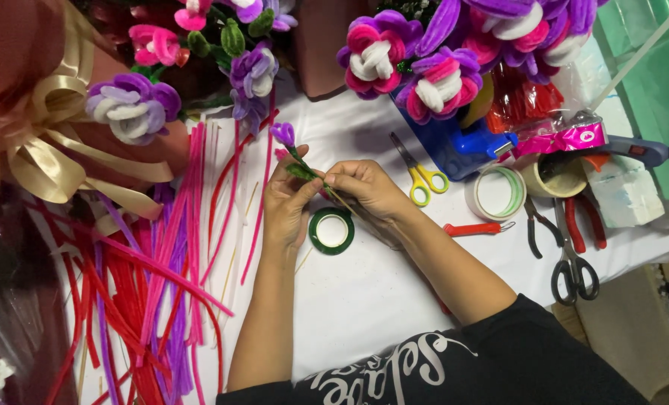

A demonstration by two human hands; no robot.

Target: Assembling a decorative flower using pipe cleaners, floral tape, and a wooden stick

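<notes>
My left hand [288,201] and my right hand [369,189] meet over a white table [364,300]. Together they pinch a small pipe-cleaner flower [283,135] with a purple bud and a green-wrapped stem on a thin stick. The bud points up and to the left, beyond my left fingers. My right fingers hold the bare lower part of the stick. A roll of green tape [331,230] lies flat on the table just below both hands.
Red, pink and purple pipe cleaners [162,285] cover the table's left side. Finished flower bouquets [417,60] stand at the back. Yellow scissors [420,176], a red-handled tool [475,228], tape rolls [495,193], pliers, black scissors [573,274] and a glue gun [634,150] lie to the right.
</notes>
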